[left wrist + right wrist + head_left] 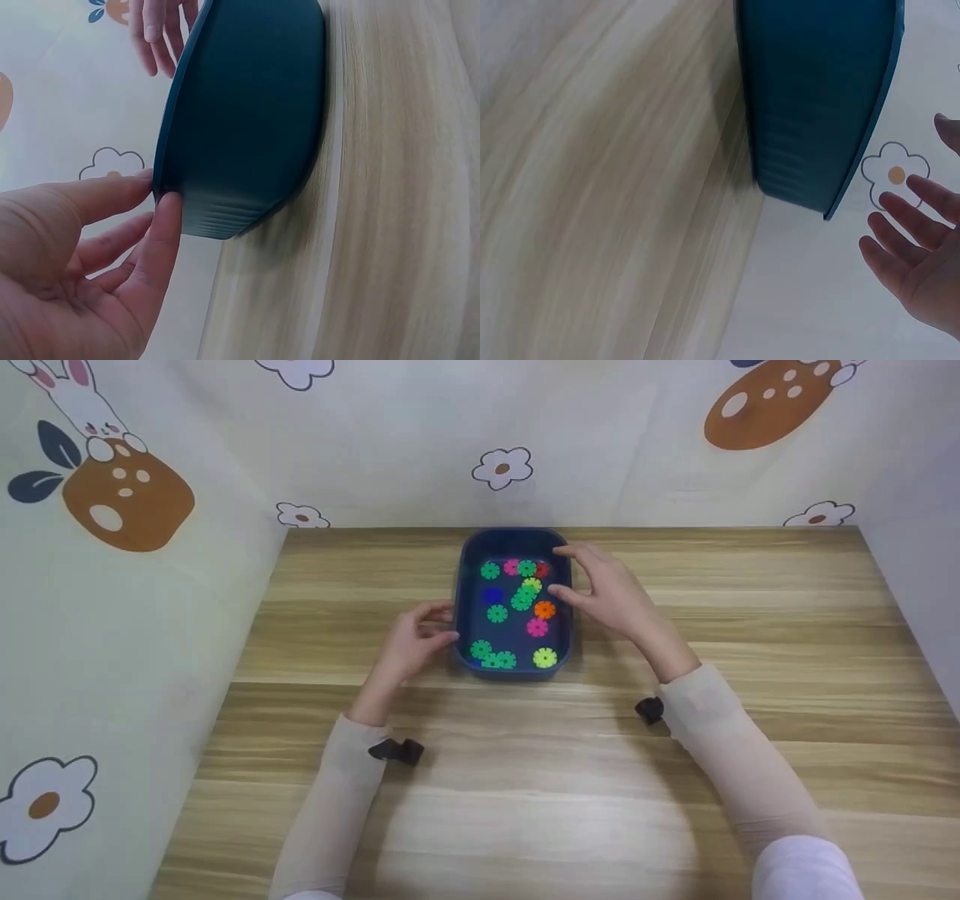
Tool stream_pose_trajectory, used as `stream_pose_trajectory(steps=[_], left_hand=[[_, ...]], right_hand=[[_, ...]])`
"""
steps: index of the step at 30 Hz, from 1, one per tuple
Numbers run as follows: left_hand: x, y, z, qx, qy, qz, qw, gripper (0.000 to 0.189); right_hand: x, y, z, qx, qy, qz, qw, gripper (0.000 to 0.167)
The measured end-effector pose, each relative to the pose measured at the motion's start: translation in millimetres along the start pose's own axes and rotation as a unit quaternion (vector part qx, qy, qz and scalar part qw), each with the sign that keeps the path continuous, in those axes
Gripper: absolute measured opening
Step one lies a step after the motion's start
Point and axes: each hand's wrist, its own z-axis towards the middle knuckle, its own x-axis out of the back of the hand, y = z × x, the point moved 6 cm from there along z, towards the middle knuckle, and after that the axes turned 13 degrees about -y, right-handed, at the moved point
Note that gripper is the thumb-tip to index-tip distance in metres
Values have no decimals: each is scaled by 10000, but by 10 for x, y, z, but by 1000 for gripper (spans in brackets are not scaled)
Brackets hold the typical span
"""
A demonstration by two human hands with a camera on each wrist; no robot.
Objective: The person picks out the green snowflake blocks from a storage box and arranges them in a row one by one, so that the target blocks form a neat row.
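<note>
A dark blue plastic box (514, 671) stands on the wooden table, with several flower-shaped notched discs (544, 658) lying inside it. They are green, yellow, pink, orange, red and blue; some overlap. My left hand (412, 641) holds the box's left rim, its thumb at the edge. In the left wrist view, a finger of the left hand (97, 262) lies against the outer wall just below that rim. My right hand (611, 589) hovers at the right rim with thumb and fingers spread, holding nothing. In the right wrist view, the right hand (922, 255) appears apart from the box (817, 97).
The wood-grain table (525, 780) spreads around the box. Behind it rises a pale wall covering (397, 450) printed with flowers and rabbits, close to the box's far end. Both sleeves carry a small black wrist camera (397, 751).
</note>
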Motion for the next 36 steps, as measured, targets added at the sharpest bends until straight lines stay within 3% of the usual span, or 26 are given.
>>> stream_pose_trajectory(steps=[16,28,36], left_hand=[[-55,-89,24,103,-190,-870,9960,49],[-60,-121,46,144,-230,-903,9955,49],[-66,-121,22,135,-249,-986,9947,48]], right_hand=[[-347,-278,160,589,-359,301,9972,57],[-607,-434,234,908,-806,253,9923,54],[-798,-447,303,921,-1444,595,9834,51]])
